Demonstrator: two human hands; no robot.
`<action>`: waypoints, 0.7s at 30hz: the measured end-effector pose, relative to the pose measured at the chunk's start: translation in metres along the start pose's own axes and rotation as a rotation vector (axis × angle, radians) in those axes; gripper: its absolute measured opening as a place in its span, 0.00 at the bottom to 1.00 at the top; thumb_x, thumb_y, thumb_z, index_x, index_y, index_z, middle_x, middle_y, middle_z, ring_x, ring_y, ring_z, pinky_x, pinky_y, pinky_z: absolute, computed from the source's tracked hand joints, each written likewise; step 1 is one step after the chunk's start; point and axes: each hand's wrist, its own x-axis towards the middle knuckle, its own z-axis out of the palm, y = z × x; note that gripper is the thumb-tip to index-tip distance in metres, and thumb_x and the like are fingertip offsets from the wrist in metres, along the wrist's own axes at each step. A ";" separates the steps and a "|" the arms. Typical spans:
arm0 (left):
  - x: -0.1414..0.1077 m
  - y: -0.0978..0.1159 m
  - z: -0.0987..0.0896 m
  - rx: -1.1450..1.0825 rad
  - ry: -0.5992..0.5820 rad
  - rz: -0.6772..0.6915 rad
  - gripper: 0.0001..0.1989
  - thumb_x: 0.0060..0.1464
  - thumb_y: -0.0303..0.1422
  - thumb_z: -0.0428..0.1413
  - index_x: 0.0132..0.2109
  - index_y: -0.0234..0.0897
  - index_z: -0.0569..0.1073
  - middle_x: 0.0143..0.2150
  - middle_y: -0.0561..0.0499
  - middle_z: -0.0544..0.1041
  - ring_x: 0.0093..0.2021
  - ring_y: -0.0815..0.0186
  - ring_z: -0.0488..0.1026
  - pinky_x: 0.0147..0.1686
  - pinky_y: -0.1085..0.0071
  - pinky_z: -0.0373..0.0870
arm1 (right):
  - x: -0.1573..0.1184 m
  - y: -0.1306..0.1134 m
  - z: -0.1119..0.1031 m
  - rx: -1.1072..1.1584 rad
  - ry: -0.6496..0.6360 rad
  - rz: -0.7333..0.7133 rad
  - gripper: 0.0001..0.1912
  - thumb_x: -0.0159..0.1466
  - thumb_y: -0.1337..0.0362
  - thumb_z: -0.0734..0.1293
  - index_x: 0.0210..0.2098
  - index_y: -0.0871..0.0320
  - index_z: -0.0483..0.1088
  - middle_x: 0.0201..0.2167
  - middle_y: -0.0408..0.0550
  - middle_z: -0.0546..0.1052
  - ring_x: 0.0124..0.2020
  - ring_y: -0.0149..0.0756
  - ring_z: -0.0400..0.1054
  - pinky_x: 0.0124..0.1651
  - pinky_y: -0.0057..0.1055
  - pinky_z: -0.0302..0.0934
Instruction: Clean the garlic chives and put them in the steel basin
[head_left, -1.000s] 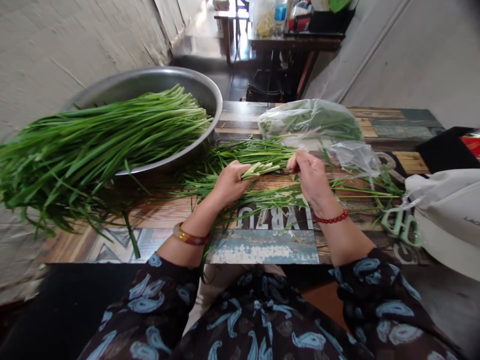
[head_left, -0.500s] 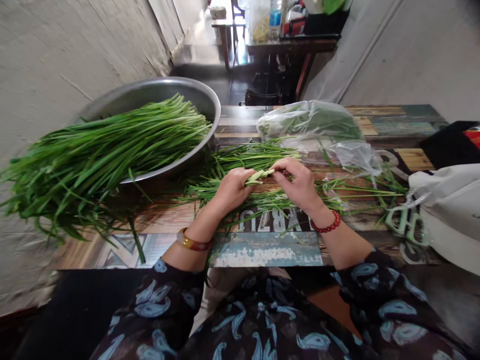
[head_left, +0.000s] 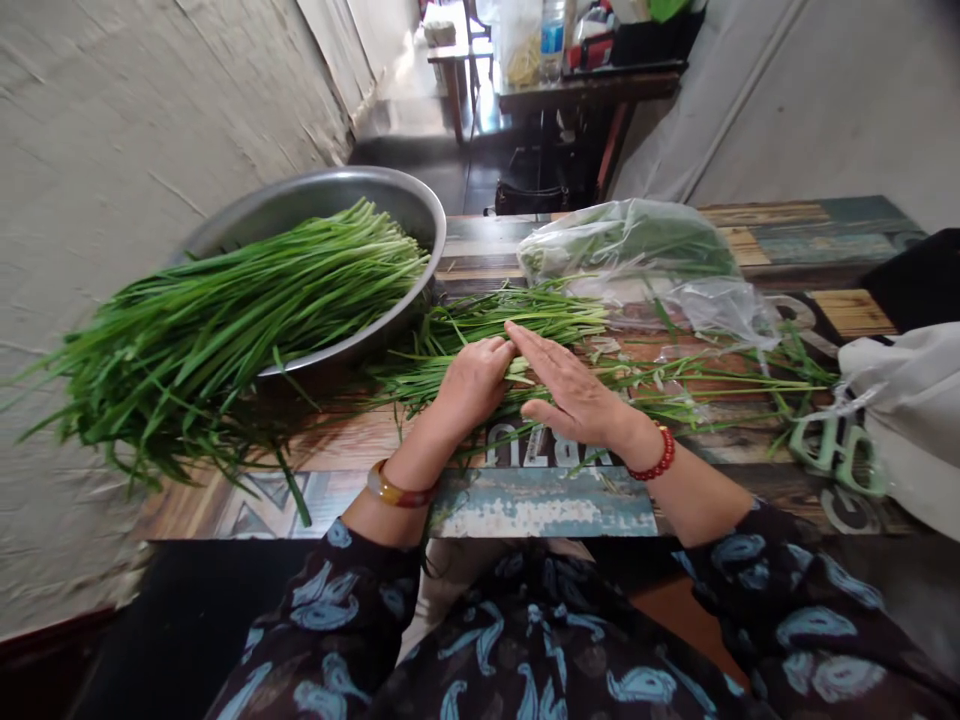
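My left hand [head_left: 476,378] is closed around a small bunch of garlic chives [head_left: 517,371], whose pale cut ends stick out toward the right. My right hand [head_left: 570,388] is flat with fingers stretched out, its fingertips touching the left hand's knuckles and its palm facing the pale ends. Loose chives [head_left: 517,312] lie on the table beneath and behind both hands. To the left, a large metal basin [head_left: 438,255] holds a big heap of chives [head_left: 285,285], their green leaves hanging over its near-left rim.
A clear plastic bag [head_left: 637,240] with more greens lies behind my right hand. Light-green-handled scissors [head_left: 838,455] rest at the right beside a white bag [head_left: 911,425]. A wall [head_left: 97,180] borders the left. Another table [head_left: 585,95] with a bottle [head_left: 551,42] stands beyond.
My right hand has gone from pinching at the pale chive ends to lying flat, fingers extended against the left hand. The left hand keeps its hold. The view has shifted slightly.
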 end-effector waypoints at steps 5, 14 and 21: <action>0.000 -0.015 -0.014 -0.421 0.389 -0.109 0.07 0.63 0.33 0.52 0.40 0.38 0.74 0.34 0.50 0.76 0.36 0.64 0.74 0.40 0.68 0.70 | -0.002 0.016 0.003 0.113 0.229 0.129 0.40 0.72 0.44 0.55 0.75 0.55 0.40 0.73 0.58 0.56 0.72 0.48 0.55 0.73 0.53 0.51; 0.034 0.014 -0.135 -1.117 0.790 -0.104 0.07 0.66 0.39 0.55 0.38 0.43 0.70 0.28 0.55 0.71 0.29 0.68 0.72 0.36 0.69 0.75 | -0.003 0.028 0.012 0.227 0.345 0.205 0.39 0.69 0.43 0.60 0.73 0.52 0.49 0.68 0.60 0.65 0.63 0.51 0.66 0.67 0.58 0.59; 0.071 0.075 -0.110 -1.274 0.578 -0.195 0.07 0.66 0.38 0.54 0.39 0.42 0.70 0.26 0.56 0.70 0.26 0.72 0.71 0.34 0.72 0.76 | 0.004 0.010 -0.010 0.463 0.445 0.126 0.48 0.64 0.35 0.60 0.73 0.54 0.46 0.71 0.59 0.60 0.69 0.49 0.60 0.69 0.51 0.57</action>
